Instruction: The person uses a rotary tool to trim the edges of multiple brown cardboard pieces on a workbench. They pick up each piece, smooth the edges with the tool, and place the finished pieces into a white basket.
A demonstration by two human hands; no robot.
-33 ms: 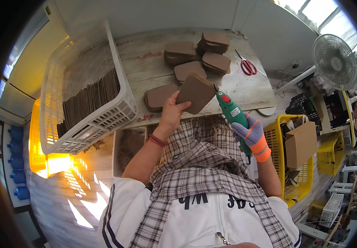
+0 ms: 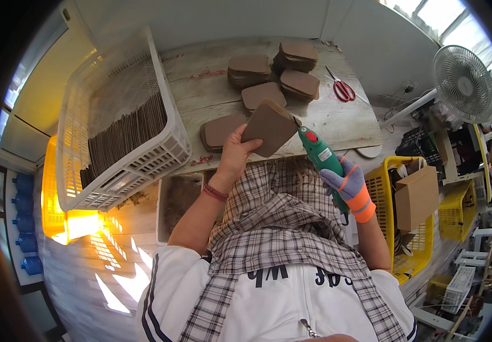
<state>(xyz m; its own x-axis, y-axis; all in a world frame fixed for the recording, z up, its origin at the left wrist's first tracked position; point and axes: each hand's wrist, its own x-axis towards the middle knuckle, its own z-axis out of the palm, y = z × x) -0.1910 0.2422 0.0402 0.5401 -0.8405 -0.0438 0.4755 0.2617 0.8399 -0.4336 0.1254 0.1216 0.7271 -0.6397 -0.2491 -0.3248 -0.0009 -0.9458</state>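
Note:
Bare and closed, my left hand [image 2: 238,153] pinches the lower left edge of a brown rounded-corner pad [image 2: 270,130], tilted above the table's front edge. More than one layer seems to show along its top. My gloved right hand [image 2: 344,185] wraps round a green handheld rotary tool [image 2: 320,149] with a red button. The tool's tip is at the pad's right corner; whether it touches I cannot tell. Behind the pad, similar brown pads stand in piles, among them a near-left pile [image 2: 223,131], a middle one [image 2: 263,96] and a back-right one [image 2: 297,56].
Red-handled scissors [image 2: 344,91] lie on the worn white table [image 2: 200,50], right of the piles. A white crate [image 2: 171,134] with a row of brown pads stands at left. Yellow baskets [image 2: 422,265] and a white fan [image 2: 464,80] are at right. An open box [image 2: 163,228] sits below the table edge.

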